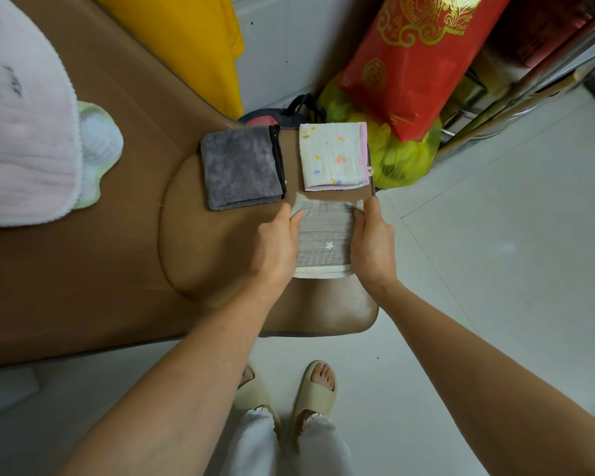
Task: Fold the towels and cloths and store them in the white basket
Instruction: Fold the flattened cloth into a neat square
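Observation:
A grey cloth with a white star and cream hem (pixel 323 240) lies on the brown padded surface (pixel 117 255) near its right end. My left hand (pixel 272 249) pinches the cloth's far left corner. My right hand (pixel 371 242) pinches its far right corner. Beyond it lie two folded pieces: a dark grey towel (pixel 241 166) on the left and a white patterned cloth with pink trim (pixel 334 156) on the right. No white basket is in view.
A pink-white blanket (pixel 21 132) and a pale bundle (pixel 98 146) lie at the left. A yellow cloth (pixel 186 39) hangs at the back. Red (pixel 413 63) and yellow-green bags (pixel 399 156) stand on the floor beyond the surface's right end. Tiled floor (pixel 495 235) lies to the right.

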